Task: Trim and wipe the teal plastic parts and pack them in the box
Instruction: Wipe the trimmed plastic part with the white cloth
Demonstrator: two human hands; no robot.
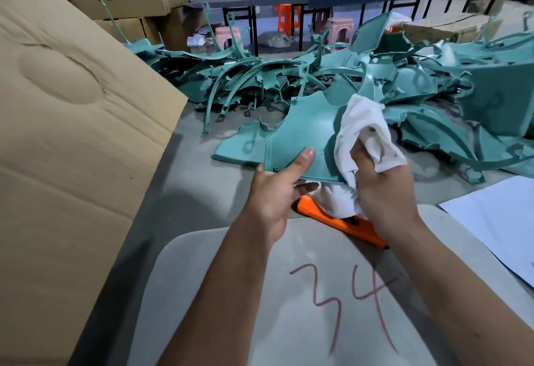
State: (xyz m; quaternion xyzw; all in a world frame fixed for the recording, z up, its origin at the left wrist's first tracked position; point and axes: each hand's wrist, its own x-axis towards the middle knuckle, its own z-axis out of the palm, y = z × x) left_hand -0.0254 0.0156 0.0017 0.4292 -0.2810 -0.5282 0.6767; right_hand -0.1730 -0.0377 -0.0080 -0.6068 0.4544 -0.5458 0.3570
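Holding: left hand [271,192] pinches the near edge of a teal part [306,134], thumb pressed flat on its upper face, the other fingers curled underneath.
Wiping: right hand [381,189] has its fingers bunched around a white cloth [364,128], which is laid over the part's right side and hangs down below it.
Part, look: a thin moulded panel, smooth and matt on the face shown, with a curved cutout along its far edge, small tabs and a raised rim with tiny holes near the thumb.
Part, place: lifted above the grey floor, just in front of the pile of teal parts [332,82].
Pile: curved ribs, arcs and flat shells in the same teal plastic, tangled loosely across the floor.
Cloth: soft, crumpled, slightly greyed in the folds.
Knife: an orange utility knife [346,224] of hard plastic lies below the hands, partly hidden by the cloth.
Board: a pale rounded surface [231,293] under the forearms, marked "34" in red.
Box: a brown corrugated cardboard flap [72,134] at the left, dented in a round patch.
Sheet: white paper [497,221] at the right.
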